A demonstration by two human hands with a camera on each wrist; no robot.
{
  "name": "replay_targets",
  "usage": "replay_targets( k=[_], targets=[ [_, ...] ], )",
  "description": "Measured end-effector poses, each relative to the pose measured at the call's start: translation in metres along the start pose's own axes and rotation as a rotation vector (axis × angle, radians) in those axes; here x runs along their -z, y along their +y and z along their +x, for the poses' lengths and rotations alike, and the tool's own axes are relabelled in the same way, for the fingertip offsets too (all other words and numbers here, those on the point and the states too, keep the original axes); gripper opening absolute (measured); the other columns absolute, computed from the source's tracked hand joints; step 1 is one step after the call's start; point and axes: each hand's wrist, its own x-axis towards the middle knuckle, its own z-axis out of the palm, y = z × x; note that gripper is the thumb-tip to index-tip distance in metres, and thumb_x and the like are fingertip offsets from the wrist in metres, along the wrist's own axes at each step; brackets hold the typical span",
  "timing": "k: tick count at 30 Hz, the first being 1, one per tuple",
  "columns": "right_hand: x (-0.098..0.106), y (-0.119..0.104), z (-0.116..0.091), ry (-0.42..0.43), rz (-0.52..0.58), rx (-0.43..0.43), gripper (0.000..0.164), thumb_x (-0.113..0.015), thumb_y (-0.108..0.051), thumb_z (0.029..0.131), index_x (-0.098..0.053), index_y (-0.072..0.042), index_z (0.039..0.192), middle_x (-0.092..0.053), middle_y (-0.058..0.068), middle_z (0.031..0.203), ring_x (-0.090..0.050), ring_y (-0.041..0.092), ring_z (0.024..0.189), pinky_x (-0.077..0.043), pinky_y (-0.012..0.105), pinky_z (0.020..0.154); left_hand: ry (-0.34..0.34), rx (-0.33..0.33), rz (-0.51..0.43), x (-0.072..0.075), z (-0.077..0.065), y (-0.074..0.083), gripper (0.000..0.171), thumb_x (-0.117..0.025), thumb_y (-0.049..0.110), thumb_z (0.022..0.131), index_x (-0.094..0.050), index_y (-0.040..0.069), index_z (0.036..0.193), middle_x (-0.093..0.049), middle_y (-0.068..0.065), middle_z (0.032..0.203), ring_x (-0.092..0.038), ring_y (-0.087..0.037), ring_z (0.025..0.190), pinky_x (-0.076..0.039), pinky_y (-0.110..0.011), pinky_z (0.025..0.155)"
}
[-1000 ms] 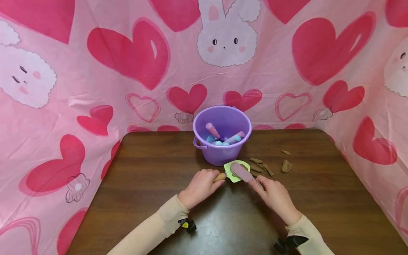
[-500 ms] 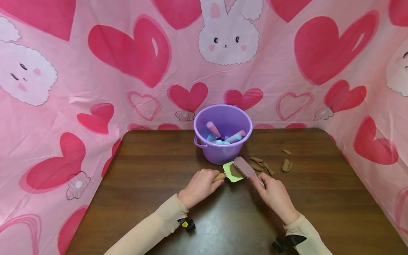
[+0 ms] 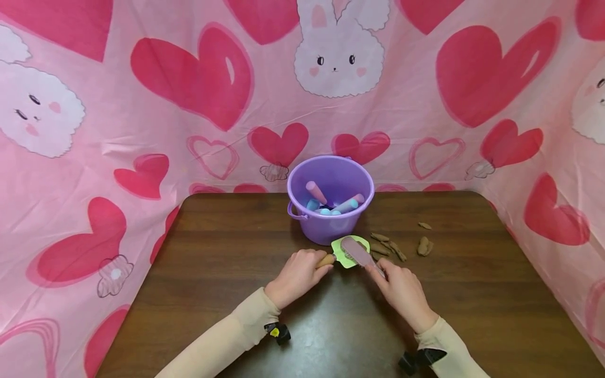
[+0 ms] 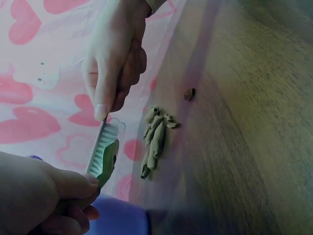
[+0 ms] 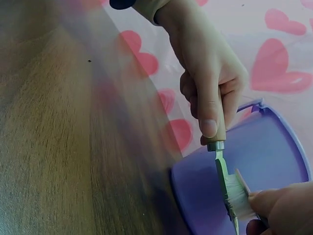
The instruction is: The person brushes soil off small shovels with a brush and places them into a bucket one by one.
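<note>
My left hand (image 3: pixel 298 275) grips the wooden handle (image 3: pixel 326 261) of a small hand trowel, its light green blade (image 3: pixel 337 247) held in front of the purple bucket (image 3: pixel 326 231). A mauve brush (image 3: pixel 357 251) is in my right hand (image 3: pixel 406 294), thumb along its handle. The brush's pale bristles (image 5: pixel 238 196) touch the trowel blade in the right wrist view. Dark brown residue clings to the blade, partly hidden by the brush. Several brown curled pieces (image 4: pixel 155 142), like bark or dried clay, lie on the table just beyond the brush.
Several pink and blue sticks (image 3: pixel 315 192) stand or lie in the bucket. Farther right on the wooden table (image 3: pixel 227 231) are a thicker brown piece (image 3: pixel 424 246) and a small one (image 3: pixel 425 225). A pink heart-print cloth (image 3: pixel 227 89) hangs behind the table.
The brush slid right to the blade's edge, baring brown residue on the blade, then came back left over it. My left hand and the trowel stay nearly still.
</note>
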Motion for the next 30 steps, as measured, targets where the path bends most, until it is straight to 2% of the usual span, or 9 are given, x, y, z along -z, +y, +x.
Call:
replay_targets(
  k=[8,18,25,27,30],
  targets=[
    [0.0026,0.0013,0.0011,0.024,0.02,-0.028,0.026,-0.068,-0.028,0.102,-0.061,-0.011,0.083,-0.042,-0.006,0.059,-0.041,0.014,0.052,-0.033,0.033,0.051,0.004,-0.008,-0.021,-0.0006,-0.0002,0.0007,0.017,-0.075,0.019,0.097,-0.063,0.013,0.086,-0.052,0.004,0.073,-0.055,-0.012,0.067,-0.051,-0.033,0.064],
    [0.0055,0.0033,-0.0005,0.043,0.02,-0.055,0.03,-0.068,-0.029,0.102,-0.059,-0.011,0.081,-0.04,-0.005,0.058,-0.041,0.016,0.052,-0.032,0.034,0.051,-0.006,-0.014,-0.023,-0.0008,0.0006,0.0008,0.023,-0.076,0.02,0.096,-0.059,0.016,0.081,-0.042,0.007,0.067,-0.046,-0.011,0.061,-0.044,-0.028,0.06],
    [0.003,0.0047,-0.0032,0.155,-0.044,0.056,0.027,-0.073,-0.024,0.098,-0.056,-0.012,0.08,-0.036,-0.008,0.056,-0.037,0.014,0.049,-0.029,0.033,0.047,-0.023,0.004,-0.017,0.0008,0.0019,0.0002,0.018,-0.076,0.021,0.096,-0.064,0.013,0.085,-0.046,0.008,0.068,-0.047,-0.01,0.061,-0.045,-0.029,0.06],
    [0.002,0.0045,-0.0032,0.148,-0.026,0.088,0.027,-0.074,-0.022,0.096,-0.055,-0.014,0.078,-0.036,-0.01,0.056,-0.036,0.01,0.049,-0.029,0.03,0.047,-0.03,0.016,-0.028,0.0012,0.0023,-0.0005,0.019,-0.077,0.02,0.095,-0.064,0.013,0.084,-0.045,0.008,0.067,-0.046,-0.01,0.06,-0.045,-0.028,0.059],
    [0.0005,0.0043,-0.0033,0.078,0.014,0.111,0.028,-0.074,-0.023,0.097,-0.054,-0.018,0.078,-0.035,-0.013,0.058,-0.035,0.006,0.051,-0.028,0.027,0.049,-0.039,0.024,-0.039,0.0017,0.0022,-0.0008,0.021,-0.077,0.021,0.095,-0.062,0.014,0.081,-0.042,0.008,0.066,-0.044,-0.01,0.059,-0.043,-0.028,0.058]
  ],
)
